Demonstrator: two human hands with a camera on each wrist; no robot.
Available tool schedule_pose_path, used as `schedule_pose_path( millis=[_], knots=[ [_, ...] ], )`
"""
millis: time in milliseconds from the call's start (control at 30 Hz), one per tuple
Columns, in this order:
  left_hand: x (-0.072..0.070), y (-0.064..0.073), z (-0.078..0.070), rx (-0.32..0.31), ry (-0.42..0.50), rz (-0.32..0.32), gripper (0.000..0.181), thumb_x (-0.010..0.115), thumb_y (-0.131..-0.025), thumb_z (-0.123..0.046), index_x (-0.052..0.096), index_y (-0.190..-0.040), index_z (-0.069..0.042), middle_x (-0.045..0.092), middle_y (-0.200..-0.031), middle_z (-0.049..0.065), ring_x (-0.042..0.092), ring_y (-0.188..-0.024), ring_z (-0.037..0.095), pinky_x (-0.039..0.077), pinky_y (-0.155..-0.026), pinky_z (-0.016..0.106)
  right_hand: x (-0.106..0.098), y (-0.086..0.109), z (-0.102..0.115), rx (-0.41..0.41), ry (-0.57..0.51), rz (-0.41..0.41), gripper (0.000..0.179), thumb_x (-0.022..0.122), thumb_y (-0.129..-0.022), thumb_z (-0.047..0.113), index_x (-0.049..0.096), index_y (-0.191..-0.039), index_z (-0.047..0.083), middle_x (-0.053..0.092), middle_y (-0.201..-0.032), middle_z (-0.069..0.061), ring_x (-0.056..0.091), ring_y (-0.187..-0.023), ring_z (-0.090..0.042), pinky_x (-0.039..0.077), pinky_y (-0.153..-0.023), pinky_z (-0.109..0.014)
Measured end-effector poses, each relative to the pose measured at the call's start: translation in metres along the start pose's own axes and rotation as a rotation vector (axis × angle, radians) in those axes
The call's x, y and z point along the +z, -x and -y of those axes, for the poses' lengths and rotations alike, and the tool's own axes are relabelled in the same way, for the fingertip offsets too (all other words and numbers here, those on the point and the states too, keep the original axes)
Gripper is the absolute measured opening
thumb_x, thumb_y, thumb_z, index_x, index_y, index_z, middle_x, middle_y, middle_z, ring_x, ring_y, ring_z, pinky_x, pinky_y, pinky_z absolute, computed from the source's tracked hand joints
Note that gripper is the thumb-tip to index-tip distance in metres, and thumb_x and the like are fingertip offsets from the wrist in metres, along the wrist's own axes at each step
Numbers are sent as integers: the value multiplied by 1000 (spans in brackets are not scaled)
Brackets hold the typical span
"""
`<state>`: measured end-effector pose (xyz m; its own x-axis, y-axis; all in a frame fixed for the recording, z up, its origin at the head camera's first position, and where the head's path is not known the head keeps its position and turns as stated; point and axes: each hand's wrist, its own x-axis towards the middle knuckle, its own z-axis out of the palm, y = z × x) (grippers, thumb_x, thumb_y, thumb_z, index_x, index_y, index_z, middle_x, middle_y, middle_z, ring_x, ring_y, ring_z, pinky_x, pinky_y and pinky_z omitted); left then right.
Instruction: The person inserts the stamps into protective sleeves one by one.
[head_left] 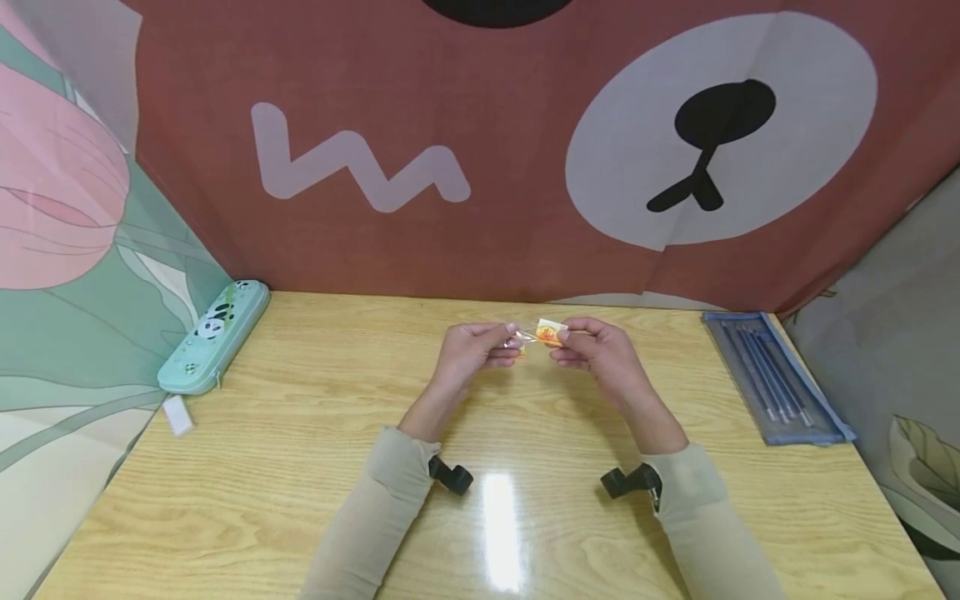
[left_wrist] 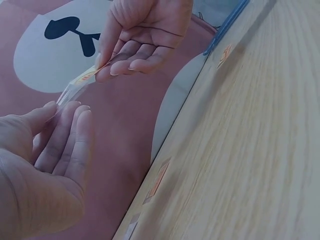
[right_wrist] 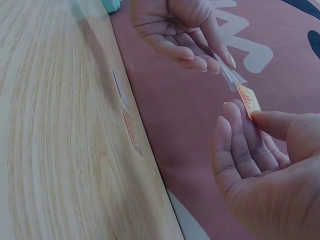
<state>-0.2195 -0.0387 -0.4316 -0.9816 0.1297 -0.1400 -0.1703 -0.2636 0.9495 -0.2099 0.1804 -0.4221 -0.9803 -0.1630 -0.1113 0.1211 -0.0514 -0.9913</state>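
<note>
Between both hands is a small clear plastic wrapper (head_left: 523,336) with an orange, yellow and white printed end (head_left: 551,332). My left hand (head_left: 468,350) pinches the clear end between thumb and fingers. The printed end is pinched by my right hand (head_left: 600,354), thumb on top. In the left wrist view the wrapper (left_wrist: 72,92) slants from one hand to the other, raised over the far side of the table. Beneath it, by the far edge, lie a flat orange printed piece (right_wrist: 131,132) and a thin clear piece (right_wrist: 120,87). Another orange piece (left_wrist: 225,55) lies farther right.
A mint pencil case (head_left: 213,337) with a panda print lies at the table's left edge, a small white block (head_left: 177,414) beside it. At the right edge lies a blue-edged see-through pouch (head_left: 776,379) holding several pencils. A printed cloth (head_left: 510,242) hangs behind the wooden table (head_left: 300,467).
</note>
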Motion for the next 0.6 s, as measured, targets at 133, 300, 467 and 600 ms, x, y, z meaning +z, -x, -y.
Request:
schedule_pose_path(
  millis=[133, 300, 467, 600],
  knots=[
    [1, 0, 1, 8, 3, -17, 28, 75, -92, -14, 74, -109, 9, 79, -85, 13, 77, -71, 16, 64, -69, 31, 0, 0, -1, 6, 32, 21, 21, 61, -101, 9, 58, -116, -5, 76, -85, 4, 74, -75, -9, 63, -77, -27],
    [1, -1, 1, 23, 6, -23, 28, 76, -92, -15, 74, -107, 9, 78, -83, 10, 77, -71, 16, 64, -68, 31, 0, 1, 0, 0, 73, 39, 26, 60, -101, 8, 55, -120, -9, 74, -85, 4, 74, -76, -9, 63, -78, -29],
    [1, -1, 2, 29, -1, -21, 28, 75, -92, -14, 74, -108, 10, 78, -82, 8, 77, -70, 16, 64, -68, 31, -1, 1, 1, 8, 99, 42, 26, 60, -101, 8, 56, -119, -11, 73, -83, 5, 73, -74, -8, 63, -79, -31],
    [1, -1, 2, 46, -10, -17, 27, 74, -93, -12, 73, -108, 11, 78, -84, 11, 77, -70, 15, 64, -69, 31, -1, 0, 2, 19, 118, 43, 28, 61, -101, 10, 56, -119, -12, 73, -84, 4, 72, -74, -7, 63, -78, -30]
  ],
)
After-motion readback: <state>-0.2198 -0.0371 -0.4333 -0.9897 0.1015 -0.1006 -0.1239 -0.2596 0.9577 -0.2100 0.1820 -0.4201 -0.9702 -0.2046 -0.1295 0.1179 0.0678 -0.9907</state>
